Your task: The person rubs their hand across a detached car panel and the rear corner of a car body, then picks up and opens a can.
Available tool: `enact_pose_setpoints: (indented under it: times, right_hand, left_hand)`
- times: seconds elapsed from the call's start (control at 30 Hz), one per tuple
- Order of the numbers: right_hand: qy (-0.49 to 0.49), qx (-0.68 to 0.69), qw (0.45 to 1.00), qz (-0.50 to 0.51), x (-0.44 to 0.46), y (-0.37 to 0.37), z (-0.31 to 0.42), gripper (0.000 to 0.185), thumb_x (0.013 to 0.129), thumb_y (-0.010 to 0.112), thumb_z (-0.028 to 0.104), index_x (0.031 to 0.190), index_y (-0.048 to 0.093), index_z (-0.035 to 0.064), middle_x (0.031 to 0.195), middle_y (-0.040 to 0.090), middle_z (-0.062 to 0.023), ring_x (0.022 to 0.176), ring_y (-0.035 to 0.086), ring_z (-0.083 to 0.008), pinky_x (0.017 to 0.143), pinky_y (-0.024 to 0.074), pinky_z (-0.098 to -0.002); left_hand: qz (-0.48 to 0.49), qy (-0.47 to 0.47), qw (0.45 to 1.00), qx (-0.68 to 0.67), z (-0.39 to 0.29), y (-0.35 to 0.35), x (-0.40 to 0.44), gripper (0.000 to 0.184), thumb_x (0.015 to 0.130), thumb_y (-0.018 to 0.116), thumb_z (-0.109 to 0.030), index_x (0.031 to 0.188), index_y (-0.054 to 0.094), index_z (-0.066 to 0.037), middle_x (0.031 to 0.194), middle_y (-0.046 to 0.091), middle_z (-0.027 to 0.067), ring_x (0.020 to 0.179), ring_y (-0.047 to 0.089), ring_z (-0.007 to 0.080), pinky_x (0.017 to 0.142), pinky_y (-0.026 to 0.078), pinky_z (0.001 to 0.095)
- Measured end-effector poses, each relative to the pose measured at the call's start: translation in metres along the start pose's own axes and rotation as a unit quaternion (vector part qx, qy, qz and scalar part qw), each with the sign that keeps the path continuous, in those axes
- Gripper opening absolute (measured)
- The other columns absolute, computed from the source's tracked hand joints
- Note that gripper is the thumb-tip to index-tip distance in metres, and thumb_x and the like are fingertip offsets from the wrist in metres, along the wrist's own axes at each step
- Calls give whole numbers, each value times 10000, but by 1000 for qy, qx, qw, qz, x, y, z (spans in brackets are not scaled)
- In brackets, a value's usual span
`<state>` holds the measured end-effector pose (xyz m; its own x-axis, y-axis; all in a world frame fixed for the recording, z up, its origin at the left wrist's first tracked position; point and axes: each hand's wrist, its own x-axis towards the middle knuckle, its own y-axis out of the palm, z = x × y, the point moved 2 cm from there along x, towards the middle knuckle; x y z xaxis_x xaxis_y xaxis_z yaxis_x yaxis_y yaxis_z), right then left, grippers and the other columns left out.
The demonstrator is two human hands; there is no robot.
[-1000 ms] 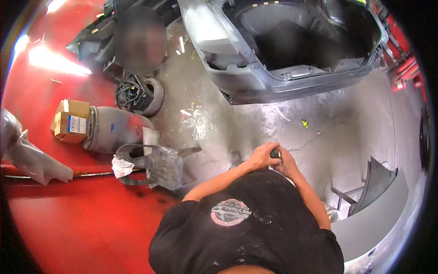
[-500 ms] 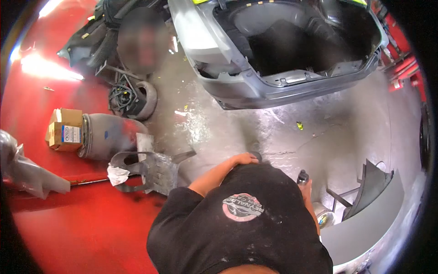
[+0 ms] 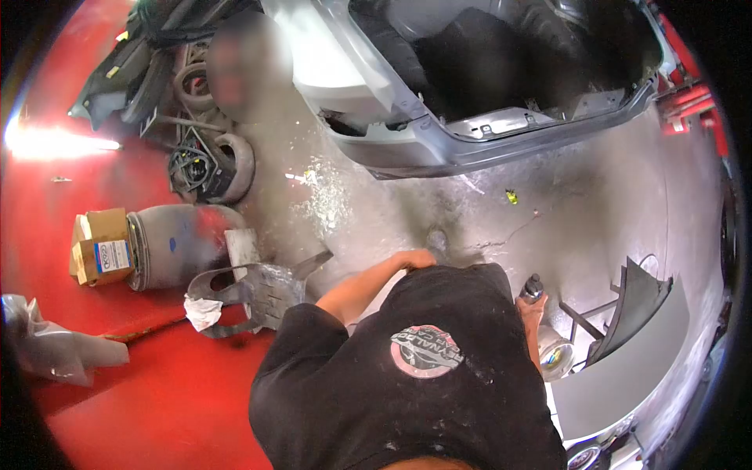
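Observation:
My left hand (image 3: 417, 258) is at the front edge of my black T-shirt (image 3: 462, 305), its fingers curled together. Whatever those fingers hold, if anything, is hidden by the shirt. On my other side, my right hand (image 3: 533, 310) is closed round a dark bottle-like object with a black top (image 3: 533, 287), held upright beside my body. Just below that hand stands a round, light-coloured bucket (image 3: 558, 359) with small coloured bits inside.
A silver-grey car body (image 3: 392, 133) with an open rear is ahead. A person (image 3: 249, 70) is at upper left. On the left are a drum (image 3: 184, 243), a cardboard box (image 3: 102, 244), tires (image 3: 235, 168) and a grey bracket-like part (image 3: 270, 294). A grey panel (image 3: 627, 384) is at right.
The view has shifted slightly, so the car body sits higher in it. The dark object in my right hand has moved a little right and tilts slightly more. My left hand has shifted slightly left.

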<state>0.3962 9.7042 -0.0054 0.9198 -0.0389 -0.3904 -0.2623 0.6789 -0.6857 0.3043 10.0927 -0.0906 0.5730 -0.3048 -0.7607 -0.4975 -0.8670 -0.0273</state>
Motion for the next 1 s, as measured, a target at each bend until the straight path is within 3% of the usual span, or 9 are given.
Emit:
enact_pose_setpoints:
  times: [0.1, 0.2, 0.4, 0.5, 0.53, 0.63, 0.77, 0.8, 1.0]
  right_hand:
    - [-3, -13, 1000, 16, 10, 1, 13, 747, 664, 739, 297, 1275, 404, 27, 1038, 616, -217, 992, 605, -374, 870, 455, -452]
    - [-26, -15, 999, 12, 30, 3, 0, 742, 659, 741, 297, 1272, 401, 52, 1027, 626, -223, 976, 612, -395, 862, 457, -472]
    - [15, -50, 997, 64, 74, 2, -34, 670, 684, 734, 258, 1238, 411, 62, 1009, 640, -227, 947, 633, -402, 846, 471, -468]
    - [11, -27, 996, 82, 100, -3, -42, 621, 688, 734, 239, 1194, 420, 59, 1004, 642, -221, 931, 639, -395, 835, 474, -469]
    - [5, -23, 996, 84, 111, -5, -44, 614, 689, 738, 218, 1194, 424, 62, 991, 641, -209, 921, 639, -376, 834, 475, -464]
    - [-15, -16, 994, 106, 148, -13, -49, 673, 658, 744, 234, 1210, 409, 46, 998, 632, -190, 920, 627, -350, 820, 478, -446]
    - [-66, -24, 990, 123, 203, -28, -41, 660, 653, 754, 231, 1192, 421, 47, 1001, 626, -184, 933, 620, -352, 819, 478, -443]
    - [-62, -29, 990, 125, 214, -34, -36, 656, 652, 757, 229, 1186, 424, 45, 1001, 625, -183, 932, 620, -353, 820, 477, -444]
    - [-89, -33, 984, 149, 269, -47, -14, 667, 647, 762, 173, 1208, 428, 36, 1040, 620, -197, 962, 618, -360, 859, 471, -435]
  left_hand:
    - [55, 59, 993, 90, -55, -13, -25, 439, 920, 492, -362, 1182, 626, -36, 1182, 630, 191, 1041, 603, 318, 880, 470, 443]
    - [70, 94, 988, 100, -61, -5, -13, 455, 946, 469, -389, 1143, 639, -15, 1157, 641, 198, 1049, 598, 332, 915, 443, 427]
    - [-57, 111, 992, 21, -97, -9, -21, 507, 947, 481, -452, 1061, 667, 6, 1026, 681, 200, 972, 623, 328, 869, 465, 425]
    - [-126, 150, 971, -139, -125, -22, -31, 453, 946, 501, -412, 975, 682, 3, 896, 688, 151, 851, 630, 272, 786, 485, 386]
    - [-80, 22, 947, -311, -125, -23, -29, 306, 940, 550, -325, 920, 687, -52, 805, 619, 19, 753, 552, 129, 694, 450, 283]
    - [-144, 15, 945, -292, -141, -22, -31, 302, 930, 552, -319, 903, 689, -51, 758, 605, 8, 695, 534, 115, 639, 436, 268]
    - [-271, 30, 962, 31, -114, 6, 3, 295, 845, 603, -304, 927, 702, -38, 868, 695, 166, 828, 662, 297, 746, 503, 388]
    - [-266, 8, 963, 28, -118, 12, 5, 312, 826, 608, -322, 962, 701, -58, 943, 681, 207, 923, 649, 369, 809, 495, 432]
    - [-311, -12, 950, 39, -143, 38, 20, 284, 782, 641, -291, 950, 708, -72, 923, 686, 199, 909, 654, 355, 797, 505, 420]
